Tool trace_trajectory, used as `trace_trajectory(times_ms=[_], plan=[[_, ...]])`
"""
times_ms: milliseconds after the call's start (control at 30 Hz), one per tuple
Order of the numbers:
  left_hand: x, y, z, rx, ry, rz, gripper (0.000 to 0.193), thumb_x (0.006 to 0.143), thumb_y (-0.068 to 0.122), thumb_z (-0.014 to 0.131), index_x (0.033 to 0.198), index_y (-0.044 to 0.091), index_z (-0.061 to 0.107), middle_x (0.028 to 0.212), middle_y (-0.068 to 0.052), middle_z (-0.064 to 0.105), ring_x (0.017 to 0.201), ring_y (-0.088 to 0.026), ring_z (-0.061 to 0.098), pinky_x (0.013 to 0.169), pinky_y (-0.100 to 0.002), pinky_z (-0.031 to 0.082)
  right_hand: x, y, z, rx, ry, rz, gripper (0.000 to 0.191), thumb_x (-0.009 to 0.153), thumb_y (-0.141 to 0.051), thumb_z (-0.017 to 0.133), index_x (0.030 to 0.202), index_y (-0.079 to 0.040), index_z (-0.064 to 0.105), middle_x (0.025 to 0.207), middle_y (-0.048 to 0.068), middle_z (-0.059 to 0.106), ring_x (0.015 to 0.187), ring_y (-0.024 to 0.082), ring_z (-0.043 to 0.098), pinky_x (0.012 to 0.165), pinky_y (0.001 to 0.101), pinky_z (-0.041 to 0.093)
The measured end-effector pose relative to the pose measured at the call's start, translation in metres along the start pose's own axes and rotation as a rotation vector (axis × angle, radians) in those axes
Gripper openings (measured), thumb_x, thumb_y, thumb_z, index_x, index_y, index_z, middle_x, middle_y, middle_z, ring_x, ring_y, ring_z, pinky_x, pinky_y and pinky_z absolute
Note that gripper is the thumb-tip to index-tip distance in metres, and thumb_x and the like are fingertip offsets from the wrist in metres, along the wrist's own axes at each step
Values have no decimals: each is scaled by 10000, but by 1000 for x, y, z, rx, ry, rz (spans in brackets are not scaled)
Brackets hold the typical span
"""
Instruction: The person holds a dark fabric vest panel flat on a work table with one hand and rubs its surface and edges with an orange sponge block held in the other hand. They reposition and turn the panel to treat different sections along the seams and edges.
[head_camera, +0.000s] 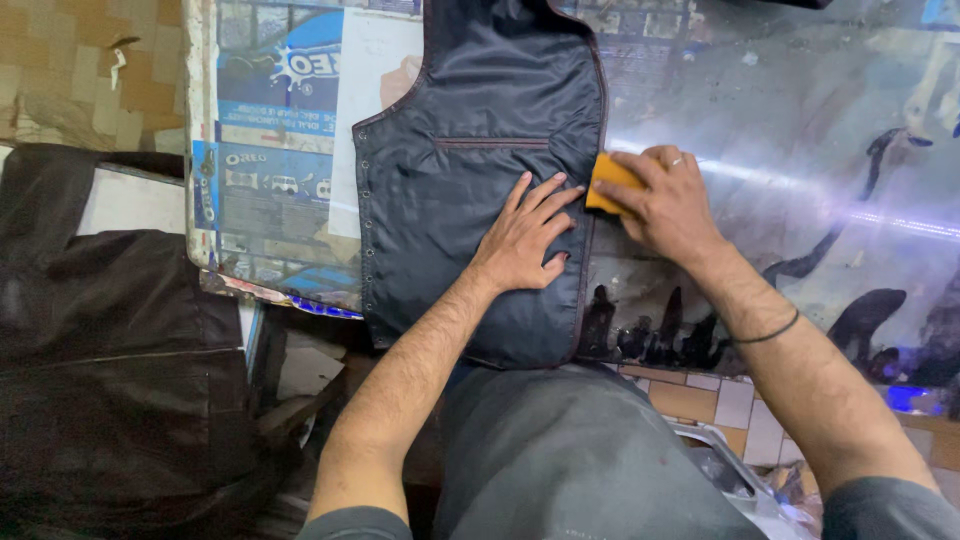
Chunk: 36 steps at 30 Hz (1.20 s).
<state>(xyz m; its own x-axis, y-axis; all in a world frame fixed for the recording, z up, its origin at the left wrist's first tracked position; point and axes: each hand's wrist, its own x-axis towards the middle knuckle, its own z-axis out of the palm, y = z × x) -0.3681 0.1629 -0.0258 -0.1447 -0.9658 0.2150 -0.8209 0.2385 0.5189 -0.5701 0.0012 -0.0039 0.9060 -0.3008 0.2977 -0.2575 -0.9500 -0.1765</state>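
Grey-clad lap at bottom edge | dark lined vest panel spread on worktable | left hand flat, fingers splayed, pressing lining | right hand pinching yellow block against panel's right edge | dark leather pile left

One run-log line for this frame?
left hand flat on dark garment panel | right hand presses yellow block at panel edge
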Motion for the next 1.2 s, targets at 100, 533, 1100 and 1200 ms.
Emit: trace_trajectory(times_ms=[100, 533, 1100, 1200], plan=[[-2, -1, 3, -20, 9, 4, 428, 733, 222, 783, 1114, 65, 671, 1540, -107, 458, 1528, -312, 281, 1275, -584, 134, 4, -6, 0, -31, 69, 63, 519, 735, -164, 810, 1248, -224, 770, 1398, 55, 624, 1174, 334, 555, 964, 464, 452], [21, 36, 30, -9, 133, -343, 669, 700, 366, 848, 1244, 57, 612, 1367, -160, 500, 1400, -376, 355, 1172, -668, 124, -134, -25, 7, 791, 364, 368, 373, 899, -177, 739, 1257, -117, 655, 1408, 148, 553, 1226, 267, 594, 1017, 356, 514], [-168, 17, -84, 397, -64, -528, 750, 645, -11, 668, 1376, 150, 620, 1222, -130, 603, 1025, -346, 585, 847, -454, 503, -160, 6, 58, 1080, 859, 452, 426, 978, -243, 654, 1342, -49, 547, 1414, 115, 561, 1236, 195, 551, 1123, 332, 426], [-171, 7, -98, 359, -55, -571, 728, 602, 19, 677, 1321, 131, 647, 1237, -139, 611, 1064, -357, 587, 863, -470, 488, -157, 1, 57, 1051, 879, 474, 425, 992, -226, 644, 1361, -44, 536, 1399, 127, 562, 1252, 204, 557, 1142, 345, 429]])
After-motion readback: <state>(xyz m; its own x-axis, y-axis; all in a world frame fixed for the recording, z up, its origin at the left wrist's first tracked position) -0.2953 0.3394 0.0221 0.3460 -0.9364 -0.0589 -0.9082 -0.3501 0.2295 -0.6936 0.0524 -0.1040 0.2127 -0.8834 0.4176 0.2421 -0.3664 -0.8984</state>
